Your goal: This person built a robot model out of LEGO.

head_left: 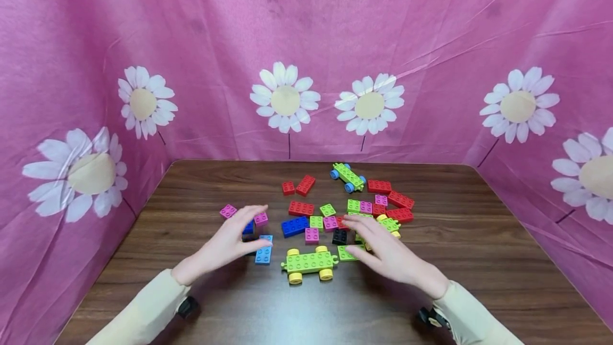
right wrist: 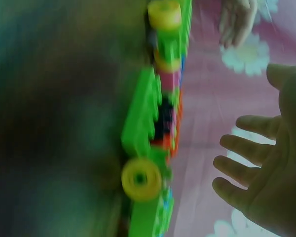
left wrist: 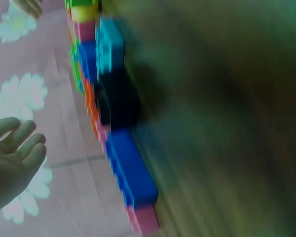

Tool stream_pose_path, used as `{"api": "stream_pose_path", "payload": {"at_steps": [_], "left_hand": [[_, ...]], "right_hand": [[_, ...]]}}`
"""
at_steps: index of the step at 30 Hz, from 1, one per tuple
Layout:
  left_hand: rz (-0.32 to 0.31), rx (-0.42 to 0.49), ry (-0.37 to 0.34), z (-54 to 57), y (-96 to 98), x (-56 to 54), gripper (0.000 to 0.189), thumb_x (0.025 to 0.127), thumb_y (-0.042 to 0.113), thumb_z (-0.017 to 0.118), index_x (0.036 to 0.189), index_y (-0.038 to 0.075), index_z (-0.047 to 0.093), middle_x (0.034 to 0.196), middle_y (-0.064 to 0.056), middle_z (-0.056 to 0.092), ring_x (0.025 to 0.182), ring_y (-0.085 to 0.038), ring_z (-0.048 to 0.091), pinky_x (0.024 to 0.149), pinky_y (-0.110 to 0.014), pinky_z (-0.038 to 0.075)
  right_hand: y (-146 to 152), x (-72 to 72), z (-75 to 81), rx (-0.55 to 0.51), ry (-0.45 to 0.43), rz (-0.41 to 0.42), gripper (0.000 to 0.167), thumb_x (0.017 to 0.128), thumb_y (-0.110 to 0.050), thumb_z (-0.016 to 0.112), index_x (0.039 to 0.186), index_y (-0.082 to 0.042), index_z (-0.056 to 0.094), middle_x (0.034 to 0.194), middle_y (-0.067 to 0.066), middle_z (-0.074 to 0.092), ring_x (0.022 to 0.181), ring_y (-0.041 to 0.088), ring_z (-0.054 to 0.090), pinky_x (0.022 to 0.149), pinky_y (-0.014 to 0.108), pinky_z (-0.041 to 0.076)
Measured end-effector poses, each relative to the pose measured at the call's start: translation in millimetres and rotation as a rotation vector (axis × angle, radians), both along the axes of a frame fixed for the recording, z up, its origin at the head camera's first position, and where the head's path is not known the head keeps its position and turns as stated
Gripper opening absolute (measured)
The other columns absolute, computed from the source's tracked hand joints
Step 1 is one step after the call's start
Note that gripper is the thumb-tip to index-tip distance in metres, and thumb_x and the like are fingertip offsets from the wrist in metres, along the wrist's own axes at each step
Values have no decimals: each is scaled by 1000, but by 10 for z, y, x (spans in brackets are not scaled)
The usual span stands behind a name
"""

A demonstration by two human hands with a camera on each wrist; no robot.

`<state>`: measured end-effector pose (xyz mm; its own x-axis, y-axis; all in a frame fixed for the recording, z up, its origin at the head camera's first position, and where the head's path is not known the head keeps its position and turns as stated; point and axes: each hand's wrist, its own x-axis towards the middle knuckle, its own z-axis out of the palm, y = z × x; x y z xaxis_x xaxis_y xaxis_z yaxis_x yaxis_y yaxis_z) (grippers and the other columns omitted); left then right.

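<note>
My left hand (head_left: 227, 239) hovers over the left part of a toy brick spread, thumb and fingers apart, holding nothing. Closest to its thumb is a light blue brick (head_left: 265, 254); a dark blue brick (head_left: 248, 228) and a pink brick (head_left: 261, 219) lie by its fingers. On the right, my right hand (head_left: 390, 252) is also empty, its fingers spread above a green brick (head_left: 346, 253) and a partly hidden green wheeled base (head_left: 390, 223). Between the hands stands another green wheeled base (head_left: 308, 263) with yellow wheels. Both wrist views show straight, parted fingers.
Several red bricks (head_left: 301, 208), a blue brick (head_left: 295, 226) and a black brick (head_left: 339, 236) lie mid-table. A green base with blue wheels (head_left: 348, 177) sits farther back. Behind the brown wooden table (head_left: 220, 180) hangs a pink flowered cloth (head_left: 306, 25).
</note>
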<state>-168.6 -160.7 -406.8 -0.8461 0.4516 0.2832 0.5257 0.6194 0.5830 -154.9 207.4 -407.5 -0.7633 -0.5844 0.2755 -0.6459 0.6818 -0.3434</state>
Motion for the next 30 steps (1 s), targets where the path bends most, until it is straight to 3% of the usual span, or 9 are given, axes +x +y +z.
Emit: {"api": "stream_pose_path", "payload": {"at_steps": [4, 11, 14, 20, 30], "left_hand": [[-64, -49, -10, -61, 103, 125, 69, 83, 35, 79, 139, 4, 53, 139, -14, 58, 129, -33, 54, 104, -57, 46], [-168, -122, 7, -152, 263, 267, 64, 86, 35, 77, 135, 0, 55, 132, -12, 61, 122, -27, 58, 101, -50, 49], [-189, -144, -40, -169, 318, 314, 62, 87, 31, 76, 136, 0, 54, 133, -12, 61, 123, -26, 58, 103, -49, 49], [-208, -205, -85, -192, 396, 354, 62, 87, 26, 76, 138, 0, 52, 135, -11, 60, 126, -25, 56, 106, -45, 48], [-247, -221, -149, -227, 397, 360, 59, 88, 25, 75, 138, 1, 53, 132, -8, 61, 122, -21, 58, 104, -41, 50]], "right_hand": [[-145, 45, -77, 12, 12, 94, 52, 94, -39, 66, 138, -14, 55, 144, 2, 53, 133, 18, 51, 105, 46, 48], [-298, 47, -201, 41, 66, 206, 47, 90, -31, 72, 130, -9, 60, 134, 4, 59, 123, 17, 56, 99, 40, 52], [-349, 36, -231, 53, 79, 228, 45, 89, -32, 74, 127, -10, 62, 128, 2, 61, 118, 14, 57, 96, 35, 54], [-410, 22, -245, 54, 59, 263, 39, 88, -30, 76, 120, -11, 65, 121, 1, 62, 112, 12, 59, 92, 30, 55], [-409, -44, -171, 81, -16, 356, 39, 89, -19, 74, 124, -6, 62, 130, 6, 61, 120, 19, 59, 99, 35, 54]]}}
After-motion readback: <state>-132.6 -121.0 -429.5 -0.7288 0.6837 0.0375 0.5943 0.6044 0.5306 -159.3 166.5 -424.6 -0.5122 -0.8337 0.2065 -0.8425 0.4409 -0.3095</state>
